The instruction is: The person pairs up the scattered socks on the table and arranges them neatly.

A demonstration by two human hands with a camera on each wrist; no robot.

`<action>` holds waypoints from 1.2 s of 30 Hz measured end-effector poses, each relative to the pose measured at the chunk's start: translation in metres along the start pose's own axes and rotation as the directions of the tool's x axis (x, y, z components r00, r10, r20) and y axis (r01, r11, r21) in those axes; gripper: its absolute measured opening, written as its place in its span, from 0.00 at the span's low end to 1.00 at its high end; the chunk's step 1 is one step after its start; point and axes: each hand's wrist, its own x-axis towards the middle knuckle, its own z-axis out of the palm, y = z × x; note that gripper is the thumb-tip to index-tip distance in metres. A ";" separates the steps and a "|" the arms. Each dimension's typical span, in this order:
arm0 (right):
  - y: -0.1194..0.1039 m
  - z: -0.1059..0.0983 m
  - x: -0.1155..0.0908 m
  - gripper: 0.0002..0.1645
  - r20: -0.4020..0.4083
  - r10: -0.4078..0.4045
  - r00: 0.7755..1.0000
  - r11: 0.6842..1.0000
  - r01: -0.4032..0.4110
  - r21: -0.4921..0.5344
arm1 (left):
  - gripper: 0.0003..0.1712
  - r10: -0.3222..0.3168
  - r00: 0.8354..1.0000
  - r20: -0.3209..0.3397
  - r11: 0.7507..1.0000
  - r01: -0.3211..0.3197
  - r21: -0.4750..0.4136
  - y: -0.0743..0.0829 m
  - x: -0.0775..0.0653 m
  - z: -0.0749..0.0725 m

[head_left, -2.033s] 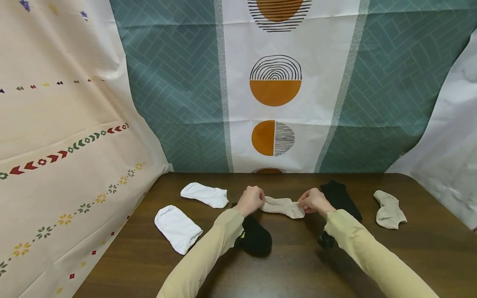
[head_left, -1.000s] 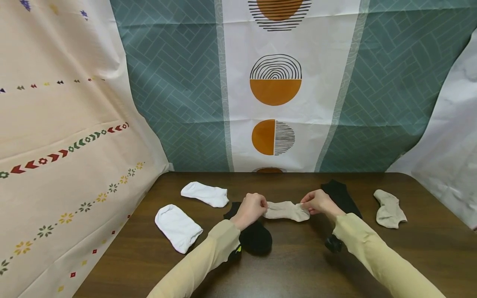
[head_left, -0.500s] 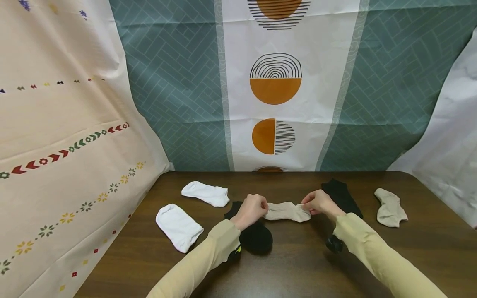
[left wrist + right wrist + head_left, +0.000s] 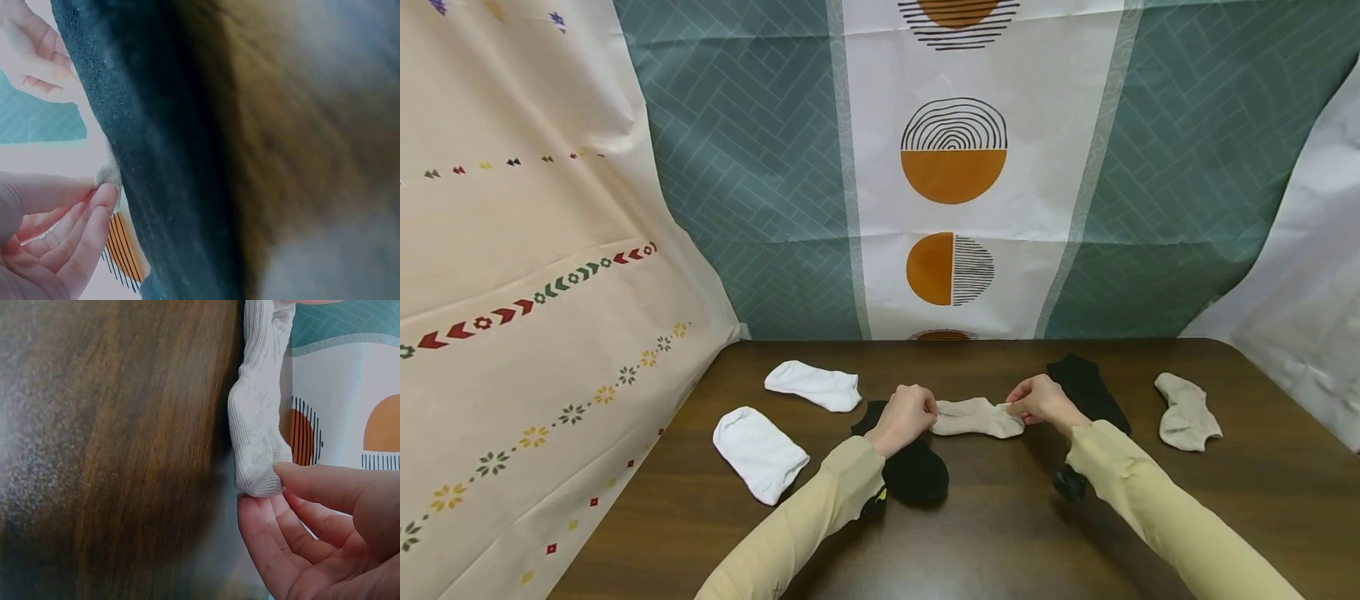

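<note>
A beige ribbed sock (image 4: 973, 417) stretches sideways between both hands at the middle of the table. My left hand (image 4: 904, 418) pinches its left end between thumb and fingers. At the other end, my right hand (image 4: 1042, 402) pinches it; the right wrist view shows the thumb on top of the sock (image 4: 259, 434) and fingers beneath. Partly hidden by my left wrist lies a black sock (image 4: 917, 475). Dark knit cloth (image 4: 156, 150) fills much of the left wrist view. Behind my right hand lies another black sock (image 4: 1084, 390).
Two white socks, one farther back (image 4: 814, 385) and one nearer (image 4: 758, 454), lie at the left. A second beige sock (image 4: 1187, 414) is at the far right. The brown wooden table (image 4: 985, 542) ends against a patterned curtain (image 4: 760, 208).
Since two seconds ago, both hands have shifted slightly right and nearer with the beige sock between them. Over the last second they hold almost still, while the head view tilts slightly.
</note>
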 end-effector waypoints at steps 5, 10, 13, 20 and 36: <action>0.000 0.000 -0.001 0.06 0.000 -0.001 1.000 1.000 0.001 -0.009 | 0.07 -0.002 1.000 0.011 1.000 0.002 -0.013 -0.001 0.001 0.002; -0.001 0.000 -0.001 0.06 -0.006 -0.001 1.000 1.000 0.001 -0.014 | 0.06 -0.021 0.999 0.035 0.999 0.022 -0.032 -0.001 0.003 0.000; -0.001 0.000 -0.001 0.06 -0.007 0.000 1.000 1.000 0.000 -0.020 | 0.07 -0.031 0.999 0.042 0.999 0.032 -0.025 0.000 0.004 -0.001; -0.002 0.001 -0.001 0.06 0.007 0.003 1.000 0.999 -0.003 -0.038 | 0.07 -0.038 0.997 0.068 0.999 0.035 0.040 0.002 0.003 -0.003; -0.002 -0.009 -0.004 0.10 0.024 -0.023 0.999 1.000 0.024 -0.014 | 0.09 -0.063 0.997 0.047 0.989 0.056 0.134 0.010 0.002 -0.011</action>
